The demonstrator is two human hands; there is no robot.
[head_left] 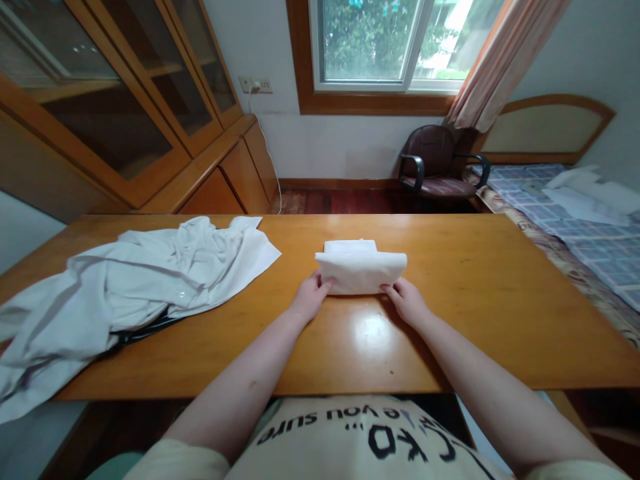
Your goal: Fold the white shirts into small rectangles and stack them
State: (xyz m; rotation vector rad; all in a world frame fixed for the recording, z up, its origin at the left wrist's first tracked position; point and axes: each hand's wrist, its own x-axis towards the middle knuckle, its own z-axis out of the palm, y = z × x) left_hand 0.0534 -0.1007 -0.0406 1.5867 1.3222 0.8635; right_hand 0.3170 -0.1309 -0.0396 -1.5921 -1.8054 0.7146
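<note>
A white cloth (361, 272), folded into a compact bundle, lies on the wooden table (465, 300) in front of me. Its near part is a wide folded band, and a narrower folded part shows behind it. My left hand (311, 295) grips the near left corner, thumb on top and fingers partly under the cloth. At the near right corner, my right hand (404, 297) pinches the cloth the same way. Off to the left, a crumpled white garment (150, 273) with a button is heaped on the table, hanging over its front edge.
A black strip (147, 329) shows beneath the heaped garment. Beyond the table stand a glass-door cabinet (210, 150) on the left and an armchair (434, 160) under the window. A bed (565, 207) with a checked cover is along the right side.
</note>
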